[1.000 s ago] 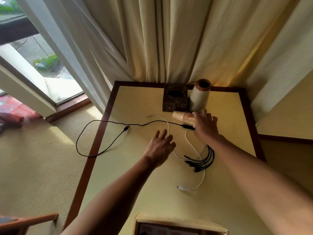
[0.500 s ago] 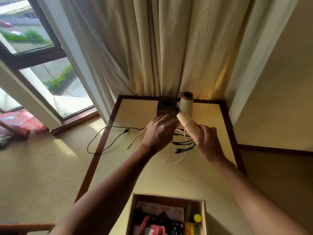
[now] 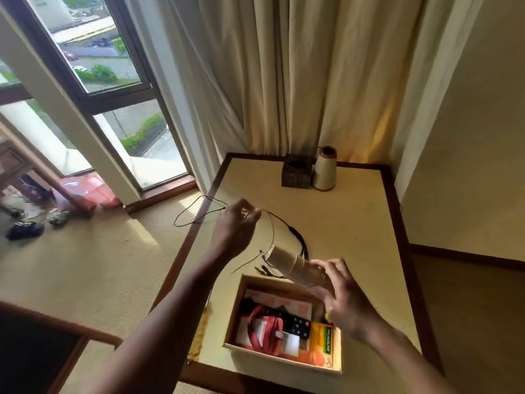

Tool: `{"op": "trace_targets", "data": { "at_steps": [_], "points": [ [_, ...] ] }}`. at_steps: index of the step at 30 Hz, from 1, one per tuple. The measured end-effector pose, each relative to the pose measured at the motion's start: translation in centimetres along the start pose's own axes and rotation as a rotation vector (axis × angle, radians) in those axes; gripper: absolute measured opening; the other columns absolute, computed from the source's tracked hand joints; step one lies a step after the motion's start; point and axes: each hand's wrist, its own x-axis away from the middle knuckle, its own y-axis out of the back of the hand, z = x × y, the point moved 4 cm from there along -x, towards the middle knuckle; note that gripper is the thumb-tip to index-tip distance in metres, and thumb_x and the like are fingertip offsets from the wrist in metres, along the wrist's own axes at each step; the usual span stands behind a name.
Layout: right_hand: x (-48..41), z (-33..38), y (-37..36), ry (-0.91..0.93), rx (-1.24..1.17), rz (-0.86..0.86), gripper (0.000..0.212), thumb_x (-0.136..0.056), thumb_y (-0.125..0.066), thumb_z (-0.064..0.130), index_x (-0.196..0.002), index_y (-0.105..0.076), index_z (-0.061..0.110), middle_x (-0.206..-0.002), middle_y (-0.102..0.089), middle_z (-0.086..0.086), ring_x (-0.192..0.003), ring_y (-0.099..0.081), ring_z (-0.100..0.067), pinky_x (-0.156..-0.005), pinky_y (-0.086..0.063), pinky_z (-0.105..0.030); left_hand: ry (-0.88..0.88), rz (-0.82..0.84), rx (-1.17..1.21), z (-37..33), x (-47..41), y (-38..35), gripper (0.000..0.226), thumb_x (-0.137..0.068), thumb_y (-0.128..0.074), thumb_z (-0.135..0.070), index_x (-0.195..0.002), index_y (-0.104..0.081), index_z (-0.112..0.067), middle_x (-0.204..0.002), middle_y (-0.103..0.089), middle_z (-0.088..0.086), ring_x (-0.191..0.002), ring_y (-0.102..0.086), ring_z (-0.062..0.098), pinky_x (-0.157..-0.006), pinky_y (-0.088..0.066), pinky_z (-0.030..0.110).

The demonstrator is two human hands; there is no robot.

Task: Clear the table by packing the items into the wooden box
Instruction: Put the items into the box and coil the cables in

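The right hand [image 3: 345, 302] grips the cups [image 3: 295, 267] above the box's [image 3: 284, 361] far edge, long axis near-right to far-left, base far-left. The left hand [image 3: 234, 231] pinches the cables [image 3: 287, 228].

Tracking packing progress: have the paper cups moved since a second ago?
Yes. From beside the white cone, the paper cups came nearward; the right hand holds them by the wooden box.

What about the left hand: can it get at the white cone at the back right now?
Probably reach, yes: only bare table lies between left hand and white cone. But it pinches the cables, so gripping looks unlikely.
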Motion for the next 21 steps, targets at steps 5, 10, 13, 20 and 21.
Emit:
{"op": "trace_targets", "data": {
  "at_steps": [5, 10, 13, 20, 21],
  "points": [
    [-0.1, 0.8, -5.1, 0.099, 0.363, 0.182, 0.066, -0.095, -0.062, 0.015, -0.152, -0.031, 0.025, -0.136, -0.036, 0.005, -0.124, -0.043, -0.014, -0.104, -0.05, -0.03, 0.164, 0.052, 0.1, 5.7, 4.0, -1.0, 0.02, -0.099, -0.065, -0.037, -0.102, -0.071, -0.018, -0.105, -0.075, 0.005, -0.093, -0.069, 0.015, -0.085, -0.059, 0.039],
    [-1.2, 0.8, -8.7, 0.148, 0.579, 0.102, 0.06, -0.086, -0.073, 0.023, -0.141, -0.049, 0.021, -0.131, -0.053, 0.0, -0.121, -0.049, -0.02, -0.104, -0.046, -0.035, 0.164, 0.216, 0.174, 7.3, 6.2, -2.6, 0.018, -0.101, -0.061, -0.041, -0.1, -0.068, -0.025, -0.101, -0.075, 0.003, -0.09, -0.071, 0.012, -0.081, -0.062, 0.044],
    [-0.9, 0.0, -9.7, 0.102, 0.652, 0.061, 0.061, -0.07, -0.086, 0.033, -0.127, -0.065, 0.024, -0.115, -0.066, 0.0, -0.108, -0.055, -0.022, -0.092, -0.051, -0.04, 0.159, 0.27, 0.24, 7.7, 6.8, -2.8, 0.02, -0.101, -0.062, -0.041, -0.101, -0.068, -0.022, -0.096, -0.075, 0.004, -0.088, -0.074, 0.02, -0.078, -0.064, 0.049],
    [-0.5, 1.2, -8.5, -0.081, 0.133, -0.173, 0.05, -0.095, -0.065, 0.029, -0.142, -0.051, 0.023, -0.115, -0.041, 0.01, -0.107, -0.053, -0.013, -0.084, -0.047, -0.02, 0.117, 0.502, 0.346, 7.3, 6.7, -3.0, 0.03, -0.092, -0.062, -0.051, -0.099, -0.074, -0.023, -0.101, -0.077, 0.006, -0.095, -0.074, 0.029, -0.086, -0.059, 0.059],
    [-1.1, 1.8, -7.9, -0.086, 0.101, -0.201, 0.054, -0.096, -0.063, 0.031, -0.146, -0.044, 0.029, -0.12, -0.036, 0.012, -0.11, -0.052, -0.011, -0.081, -0.046, -0.019, 0.072, 0.54, 0.325, 6.7, 6.5, -3.1, 0.031, -0.091, -0.061, -0.052, -0.099, -0.075, -0.025, -0.102, -0.078, 0.004, -0.096, -0.074, 0.027, -0.087, -0.058, 0.059]
  ]
}}
